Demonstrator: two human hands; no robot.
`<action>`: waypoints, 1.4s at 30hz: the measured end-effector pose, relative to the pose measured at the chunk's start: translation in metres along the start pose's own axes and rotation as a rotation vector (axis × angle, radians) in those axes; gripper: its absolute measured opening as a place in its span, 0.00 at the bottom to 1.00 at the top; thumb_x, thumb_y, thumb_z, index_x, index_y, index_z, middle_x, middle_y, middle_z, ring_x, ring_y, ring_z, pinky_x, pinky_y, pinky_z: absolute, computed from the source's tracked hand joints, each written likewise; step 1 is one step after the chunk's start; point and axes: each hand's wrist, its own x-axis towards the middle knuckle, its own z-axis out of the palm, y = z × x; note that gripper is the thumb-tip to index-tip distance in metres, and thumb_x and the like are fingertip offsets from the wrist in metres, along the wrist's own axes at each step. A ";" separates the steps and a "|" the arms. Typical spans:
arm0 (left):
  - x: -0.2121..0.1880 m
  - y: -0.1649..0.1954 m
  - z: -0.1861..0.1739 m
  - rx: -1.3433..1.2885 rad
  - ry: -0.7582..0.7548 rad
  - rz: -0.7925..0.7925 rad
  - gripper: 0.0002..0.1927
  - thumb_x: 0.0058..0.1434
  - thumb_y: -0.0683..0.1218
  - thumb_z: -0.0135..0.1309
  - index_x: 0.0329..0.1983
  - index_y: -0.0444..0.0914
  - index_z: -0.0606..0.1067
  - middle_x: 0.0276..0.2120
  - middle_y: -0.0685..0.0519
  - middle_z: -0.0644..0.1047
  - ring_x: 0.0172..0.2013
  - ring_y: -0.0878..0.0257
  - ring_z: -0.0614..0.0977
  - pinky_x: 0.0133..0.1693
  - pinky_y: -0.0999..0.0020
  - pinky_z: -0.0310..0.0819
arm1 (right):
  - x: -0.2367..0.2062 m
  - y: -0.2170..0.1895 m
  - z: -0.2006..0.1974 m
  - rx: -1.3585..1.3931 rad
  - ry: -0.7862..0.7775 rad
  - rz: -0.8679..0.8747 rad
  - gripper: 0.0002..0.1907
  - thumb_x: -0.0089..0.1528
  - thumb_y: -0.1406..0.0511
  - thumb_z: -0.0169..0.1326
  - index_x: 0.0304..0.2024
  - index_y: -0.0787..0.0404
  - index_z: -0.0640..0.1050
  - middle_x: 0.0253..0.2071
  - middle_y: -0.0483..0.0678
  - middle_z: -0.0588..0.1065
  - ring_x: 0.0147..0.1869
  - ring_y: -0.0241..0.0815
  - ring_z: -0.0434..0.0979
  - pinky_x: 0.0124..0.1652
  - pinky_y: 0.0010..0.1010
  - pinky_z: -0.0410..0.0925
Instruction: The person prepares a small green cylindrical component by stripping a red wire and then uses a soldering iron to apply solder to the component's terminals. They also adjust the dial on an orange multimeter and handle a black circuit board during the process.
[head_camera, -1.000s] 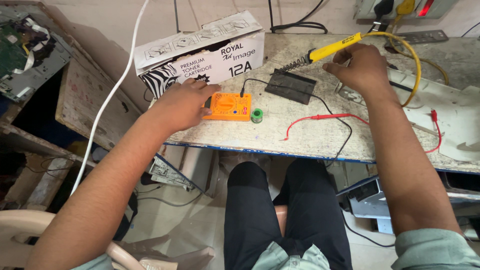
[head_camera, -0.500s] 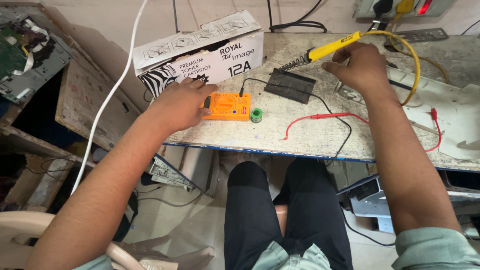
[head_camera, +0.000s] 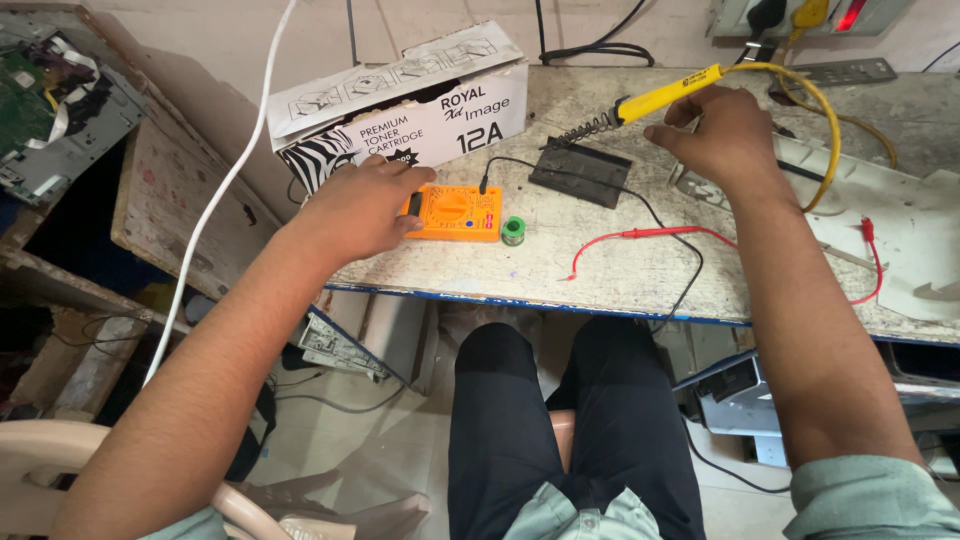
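The orange multimeter (head_camera: 455, 213) lies flat on the bench (head_camera: 600, 270), its left end under the fingertips of the left hand (head_camera: 355, 210) — fingers loosely spread, gripping nothing. A green solder spool (head_camera: 514, 231) sits just beside it. The right hand (head_camera: 725, 135) pinches the yellow soldering iron (head_camera: 668, 93), tip in its coil stand. Behind, a cardboard carton (head_camera: 400, 105) stands closed — contents hidden. Nothing has shifted since the earlier frames.

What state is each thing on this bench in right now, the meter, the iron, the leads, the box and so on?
Left hand: resting on the meter's left end.
Right hand: by the iron's handle; grip unclear.
Orange multimeter: flat, face up.
Yellow soldering iron: tip in its coil stand.
Red probe: loose on the bench.
Solder spool: beside the meter.
Cardboard box: closed, on its side.
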 end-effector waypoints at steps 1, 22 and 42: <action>0.000 0.000 0.000 0.000 0.013 0.012 0.34 0.56 0.49 0.63 0.66 0.42 0.68 0.56 0.47 0.76 0.60 0.50 0.73 0.56 0.52 0.69 | 0.000 0.000 0.000 -0.001 0.002 0.000 0.22 0.55 0.50 0.70 0.39 0.58 0.83 0.41 0.50 0.81 0.45 0.50 0.81 0.49 0.40 0.71; 0.001 -0.002 0.004 -0.018 0.051 0.045 0.33 0.55 0.48 0.64 0.65 0.43 0.70 0.55 0.47 0.76 0.59 0.50 0.74 0.55 0.50 0.69 | 0.000 0.000 0.000 -0.002 0.005 -0.003 0.21 0.55 0.51 0.71 0.39 0.59 0.83 0.41 0.50 0.81 0.45 0.50 0.81 0.48 0.41 0.71; 0.001 0.001 0.001 -0.018 0.033 0.057 0.35 0.55 0.47 0.62 0.67 0.43 0.68 0.55 0.47 0.77 0.58 0.50 0.75 0.54 0.51 0.70 | 0.003 0.008 0.005 -0.001 0.028 -0.057 0.21 0.55 0.50 0.71 0.38 0.59 0.83 0.41 0.51 0.81 0.44 0.52 0.81 0.47 0.42 0.71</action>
